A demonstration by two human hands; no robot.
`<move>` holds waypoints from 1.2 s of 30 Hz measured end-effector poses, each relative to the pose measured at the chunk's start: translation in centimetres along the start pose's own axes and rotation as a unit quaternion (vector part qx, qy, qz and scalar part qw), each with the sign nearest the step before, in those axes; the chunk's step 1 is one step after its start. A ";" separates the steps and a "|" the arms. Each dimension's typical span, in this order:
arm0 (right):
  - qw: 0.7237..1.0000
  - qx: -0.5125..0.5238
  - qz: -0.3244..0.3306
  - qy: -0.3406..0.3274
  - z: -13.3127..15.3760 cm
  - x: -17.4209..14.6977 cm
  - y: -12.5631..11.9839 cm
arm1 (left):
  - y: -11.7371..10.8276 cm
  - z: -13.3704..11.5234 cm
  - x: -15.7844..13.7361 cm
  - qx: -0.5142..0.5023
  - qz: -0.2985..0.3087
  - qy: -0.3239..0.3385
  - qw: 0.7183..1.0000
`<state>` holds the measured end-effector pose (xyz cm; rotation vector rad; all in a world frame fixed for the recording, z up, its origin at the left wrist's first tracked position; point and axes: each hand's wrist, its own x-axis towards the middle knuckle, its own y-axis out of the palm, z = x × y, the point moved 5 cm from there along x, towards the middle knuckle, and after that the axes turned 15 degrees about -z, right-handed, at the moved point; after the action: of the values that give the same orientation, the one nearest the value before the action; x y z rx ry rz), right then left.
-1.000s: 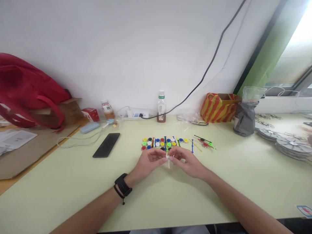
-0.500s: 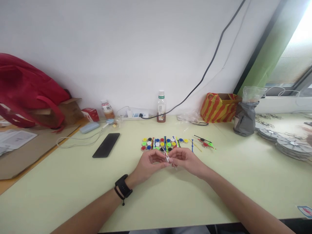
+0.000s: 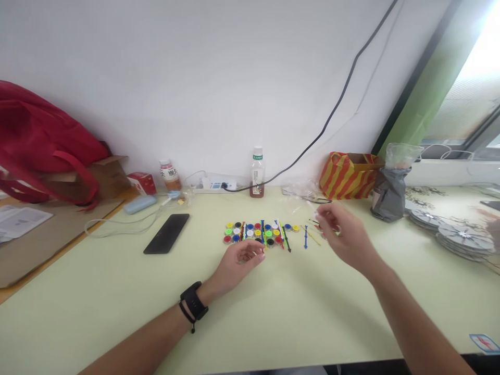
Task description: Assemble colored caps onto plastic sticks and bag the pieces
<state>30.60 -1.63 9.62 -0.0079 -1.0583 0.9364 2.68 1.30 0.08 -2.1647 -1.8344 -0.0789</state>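
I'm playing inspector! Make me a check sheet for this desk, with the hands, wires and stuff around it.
Surface: pale green tabletop
Work things: colored discs; thin sticks, some among the discs
Clutter: phone, two bottles, striped bag
Hands: left hand in front of the discs; right hand farther right; whether they hold anything is unclear
Cables: black cable crosses the wall to a power strip; white cable on the tabletop
Surroundings: red backpack

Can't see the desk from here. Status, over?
Left hand curled by coloured discs, partly hiding them. Right hand near loose blue stick. Both grips unclear.
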 end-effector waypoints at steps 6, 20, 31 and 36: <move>0.975 -0.192 0.097 0.063 -6.6 -4.1 -1.8 | 0.1 0.3 -0.1 0.012 0.019 -0.002 1.000; 0.916 -0.292 0.257 0.097 -12.0 -4.0 4.4 | 0.4 -0.2 -0.4 0.037 0.045 0.006 0.998; 0.908 -0.342 0.230 0.077 -9.7 -1.4 6.3 | 0.5 -0.3 -0.5 0.036 0.043 0.011 0.998; 0.904 -0.343 0.238 0.088 -9.0 -2.5 7.8 | 0.8 -0.7 -1.1 0.066 0.057 0.035 0.996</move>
<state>31.79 5.34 -0.29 -0.9576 -1.1923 0.9230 3.41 0.00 0.30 -2.1405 -1.6270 -0.0085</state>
